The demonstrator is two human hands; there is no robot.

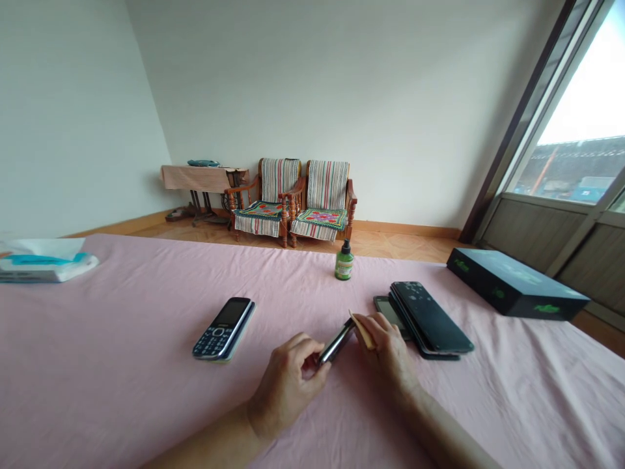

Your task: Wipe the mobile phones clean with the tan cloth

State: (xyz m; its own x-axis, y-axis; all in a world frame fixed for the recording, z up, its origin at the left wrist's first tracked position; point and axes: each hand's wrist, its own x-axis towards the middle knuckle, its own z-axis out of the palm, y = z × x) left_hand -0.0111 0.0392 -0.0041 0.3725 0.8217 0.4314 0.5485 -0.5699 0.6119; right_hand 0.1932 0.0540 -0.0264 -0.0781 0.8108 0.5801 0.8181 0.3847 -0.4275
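Observation:
My left hand (293,368) pinches the near end of a mobile phone (336,343), held on its edge above the pink cloth. Between the fingers of my right hand (383,345) is a thin beige pad (364,330), pressed near the phone's far end; its material is unclear. To the left lies a keypad phone (224,329) on top of another flat thing, screen and keys up. Just right of my right hand, a large dark smartphone (430,316) rests on a stack, partly over a smaller grey phone (390,312).
A green pump bottle (344,262) stands upright beyond my hands. At the right is a black box (517,283), at the far left a tissue pack (46,260). The pink tablecloth (122,391) has wrinkles. Two wooden chairs (319,218) stand beyond the table.

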